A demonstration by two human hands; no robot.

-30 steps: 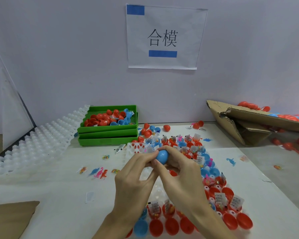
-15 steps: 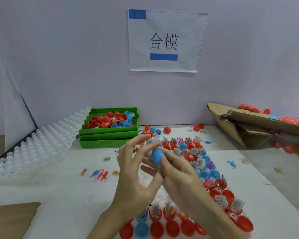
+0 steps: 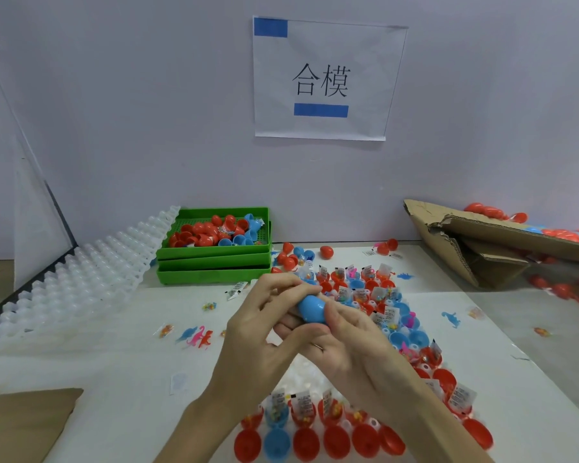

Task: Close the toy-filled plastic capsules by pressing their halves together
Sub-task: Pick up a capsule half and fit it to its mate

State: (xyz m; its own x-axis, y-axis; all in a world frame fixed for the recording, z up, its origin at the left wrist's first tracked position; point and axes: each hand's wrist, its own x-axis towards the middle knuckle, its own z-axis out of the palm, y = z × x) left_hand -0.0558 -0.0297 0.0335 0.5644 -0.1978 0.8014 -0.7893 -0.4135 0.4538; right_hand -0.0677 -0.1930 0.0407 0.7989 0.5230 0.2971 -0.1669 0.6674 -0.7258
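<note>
Fingers [image 3: 281,289] of the left hand [image 3: 258,332] and right hand [image 3: 345,342] pinch a blue capsule [image 3: 311,309] above the desk [image 3: 114,362], apparently closed. Many open, toy-filled halves [image 3: 375,295] remain on the white tray [image 3: 301,379]; most work seems left.

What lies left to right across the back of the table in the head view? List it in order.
White bubble tray → green trays → loose red capsule → torn cardboard box.
</note>
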